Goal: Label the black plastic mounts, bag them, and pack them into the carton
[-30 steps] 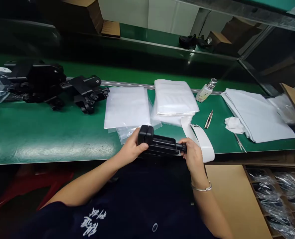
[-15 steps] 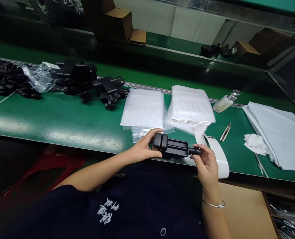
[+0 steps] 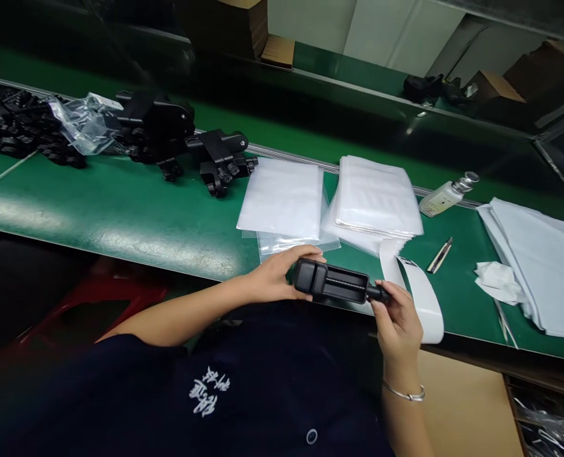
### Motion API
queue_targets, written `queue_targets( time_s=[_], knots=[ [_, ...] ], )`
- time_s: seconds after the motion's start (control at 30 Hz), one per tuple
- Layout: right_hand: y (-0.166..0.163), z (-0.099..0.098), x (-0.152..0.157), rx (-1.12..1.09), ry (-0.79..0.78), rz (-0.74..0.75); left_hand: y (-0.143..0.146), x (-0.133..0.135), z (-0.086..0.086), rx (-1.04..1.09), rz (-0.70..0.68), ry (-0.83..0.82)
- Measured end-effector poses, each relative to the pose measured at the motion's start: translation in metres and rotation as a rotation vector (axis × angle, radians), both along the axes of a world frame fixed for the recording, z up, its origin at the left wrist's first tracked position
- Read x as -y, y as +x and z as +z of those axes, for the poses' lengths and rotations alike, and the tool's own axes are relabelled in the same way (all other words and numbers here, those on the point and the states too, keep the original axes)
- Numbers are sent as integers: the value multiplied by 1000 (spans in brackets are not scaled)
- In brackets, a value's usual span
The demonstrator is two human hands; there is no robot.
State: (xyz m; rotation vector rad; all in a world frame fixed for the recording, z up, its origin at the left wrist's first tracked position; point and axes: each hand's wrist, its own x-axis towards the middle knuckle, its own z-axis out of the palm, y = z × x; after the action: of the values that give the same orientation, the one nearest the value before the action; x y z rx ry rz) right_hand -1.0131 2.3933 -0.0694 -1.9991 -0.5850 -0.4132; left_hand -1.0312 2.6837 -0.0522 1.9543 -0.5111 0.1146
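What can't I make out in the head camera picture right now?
In the head view:
- Black device: its underside faces away from the camera, and the left hand partly covers one end.
- Knob: its outer end is hidden by the right hand.
- Bottle: print too small to read.
- White sheets: cut off by the right edge.

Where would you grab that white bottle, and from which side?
Probably round the body of the white bottle, from the front right: the body is broader than the silvery cap, and the white stack sits close on its left.
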Motion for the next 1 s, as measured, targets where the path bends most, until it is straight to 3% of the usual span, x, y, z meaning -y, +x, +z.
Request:
queue_targets(
  time_s=[0.17, 0.27, 0.33, 0.4, 0.5, 0.6, 0.7, 0.8, 0.9, 1.0],
  knots=[
    [-3, 26, 1, 406, -299, 163, -2, 3, 3, -356, 104, -392],
    [-7, 37, -7, 391, -257, 258, -5, 5, 1, -421, 133, -485],
    [-7, 41, -14, 81, -110, 205, -8, 3, 1, -365, 177, -379],
    [-3, 41, -22, -415, 103, 140, -10, -2, 2, -186, 193, -182],
    [7, 35, -31, -1050, 409, 179, -11, -9, 3, 223, 62, 45],
    [14, 24, -34, -1249, 546, 232, -11, -9, 2, 371, -18, 101],
    [11, 16, -33, -1076, 545, 195, -10, -5, -1, 87, 184, 6],
    [5, 11, -32, -718, 405, 104, -6, 2, -8, -195, 383, -310],
    [1, 6, -36, -568, 261, 66, 0, 10, -16, -321, 377, -555],
    [1, -2, -41, -561, 331, 15, 4, 16, -19, -373, 345, -596]
  ],
)
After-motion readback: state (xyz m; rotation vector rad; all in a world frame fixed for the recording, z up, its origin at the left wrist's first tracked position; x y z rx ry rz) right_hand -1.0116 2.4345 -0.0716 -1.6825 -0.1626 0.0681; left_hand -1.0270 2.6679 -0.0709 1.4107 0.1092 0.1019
